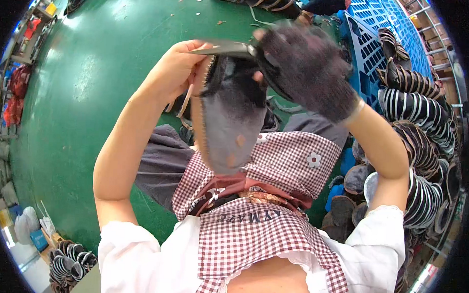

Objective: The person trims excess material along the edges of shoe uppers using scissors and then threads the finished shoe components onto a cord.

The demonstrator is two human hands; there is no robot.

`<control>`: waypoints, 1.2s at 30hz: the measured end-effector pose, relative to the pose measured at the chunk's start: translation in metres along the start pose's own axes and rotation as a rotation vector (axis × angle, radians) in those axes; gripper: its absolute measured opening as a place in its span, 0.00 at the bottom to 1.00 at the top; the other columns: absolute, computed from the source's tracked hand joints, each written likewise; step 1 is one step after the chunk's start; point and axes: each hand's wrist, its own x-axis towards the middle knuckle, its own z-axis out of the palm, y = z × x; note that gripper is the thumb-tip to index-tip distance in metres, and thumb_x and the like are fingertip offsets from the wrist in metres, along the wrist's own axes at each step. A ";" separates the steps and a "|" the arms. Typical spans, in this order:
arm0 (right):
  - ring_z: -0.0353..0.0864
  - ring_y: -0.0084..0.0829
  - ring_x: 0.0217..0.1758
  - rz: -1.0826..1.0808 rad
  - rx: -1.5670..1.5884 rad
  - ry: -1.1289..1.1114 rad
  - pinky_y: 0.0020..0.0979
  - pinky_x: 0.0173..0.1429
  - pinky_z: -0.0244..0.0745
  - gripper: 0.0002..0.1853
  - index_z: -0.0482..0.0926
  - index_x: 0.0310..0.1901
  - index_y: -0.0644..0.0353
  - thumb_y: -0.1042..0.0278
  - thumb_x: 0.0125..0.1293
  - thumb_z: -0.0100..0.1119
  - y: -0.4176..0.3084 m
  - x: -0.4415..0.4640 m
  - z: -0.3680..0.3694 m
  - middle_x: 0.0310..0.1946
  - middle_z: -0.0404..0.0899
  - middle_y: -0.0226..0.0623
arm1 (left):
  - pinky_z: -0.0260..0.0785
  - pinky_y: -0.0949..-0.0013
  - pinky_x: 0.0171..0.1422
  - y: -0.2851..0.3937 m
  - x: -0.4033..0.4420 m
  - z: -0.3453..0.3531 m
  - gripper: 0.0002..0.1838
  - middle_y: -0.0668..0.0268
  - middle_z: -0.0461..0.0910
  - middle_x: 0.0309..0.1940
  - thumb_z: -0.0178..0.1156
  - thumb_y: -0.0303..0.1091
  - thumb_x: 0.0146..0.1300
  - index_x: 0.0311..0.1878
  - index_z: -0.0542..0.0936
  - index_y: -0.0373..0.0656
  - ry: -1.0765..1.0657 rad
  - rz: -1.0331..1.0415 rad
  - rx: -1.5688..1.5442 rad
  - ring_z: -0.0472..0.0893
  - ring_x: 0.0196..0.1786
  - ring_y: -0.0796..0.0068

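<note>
My bare left hand (178, 67) pinches the upper edge of a dark, glossy shoe-shaped piece (230, 118), which hangs upright over my lap. Tan stitching runs along its left side, and a pale strip shows beside my fingers. A dark knitted glove covers most of my right hand (309, 71), with bare fingertips showing. That hand is wrapped round the black handles of a pair of scissors (225, 49). Their grey blades lie across the top of the piece and reach to my left fingers. Motion blurs the glove, and the exact blade opening is unclear.
Stacks of similar shoe pieces (416, 109) line the right side, near a blue plastic pallet (369, 53). Scraps lie on the green floor (92, 90). More pieces (70, 265) sit at lower left. Another person's arm (324, 4) shows at the top.
</note>
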 end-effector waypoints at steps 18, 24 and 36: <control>0.76 0.44 0.50 0.388 0.263 -0.338 0.39 0.53 0.71 0.21 0.71 0.51 0.58 0.58 0.57 0.57 0.065 0.021 0.063 0.44 0.76 0.48 | 0.73 0.68 0.49 -0.085 -0.051 0.003 0.16 0.65 0.76 0.45 0.52 0.35 0.66 0.54 0.69 0.38 0.261 0.511 -0.263 0.78 0.45 0.74; 0.77 0.47 0.48 0.458 0.369 -0.416 0.42 0.51 0.70 0.17 0.69 0.54 0.58 0.68 0.63 0.47 0.056 0.010 0.056 0.42 0.75 0.53 | 0.74 0.67 0.49 -0.051 -0.045 0.018 0.12 0.61 0.77 0.44 0.50 0.26 0.65 0.51 0.71 0.34 0.120 0.458 -0.118 0.79 0.44 0.72; 0.79 0.41 0.32 0.088 0.610 0.375 0.40 0.34 0.73 0.24 0.73 0.45 0.59 0.56 0.49 0.66 -0.007 -0.060 0.036 0.31 0.76 0.39 | 0.65 0.59 0.61 -0.043 -0.042 -0.008 0.18 0.59 0.72 0.55 0.46 0.30 0.68 0.60 0.66 0.39 0.052 0.561 -0.390 0.72 0.57 0.66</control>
